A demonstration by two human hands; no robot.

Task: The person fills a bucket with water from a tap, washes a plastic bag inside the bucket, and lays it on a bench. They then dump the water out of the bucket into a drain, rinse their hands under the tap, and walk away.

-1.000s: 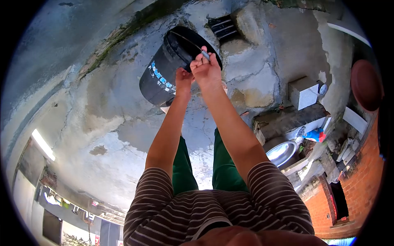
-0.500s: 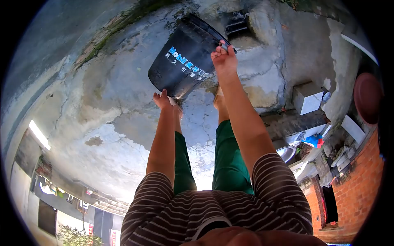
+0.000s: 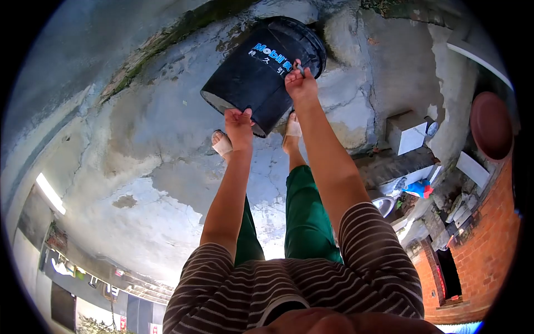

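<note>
A black bucket with blue and white Mobil lettering hangs tilted over the concrete, its rim pointing up and right and part of its base showing towards me. My right hand is closed round the grey grip of the bucket's handle, near the rim. At the bucket's lower edge, my left hand has its fingers curled against the base. The inside of the bucket is hidden from view. My sandalled feet stand just below it, the left sandal and right sandal apart.
Cracked, patchy concrete ground spreads around me. A pale block, a metal basin and a reddish-brown round tub lie to the right. Beyond them rises a brick wall.
The bucket has tipped so that its base now shows. My left hand has moved right and slightly up along the bottom edge. My right hand has kept its hold on the handle.
</note>
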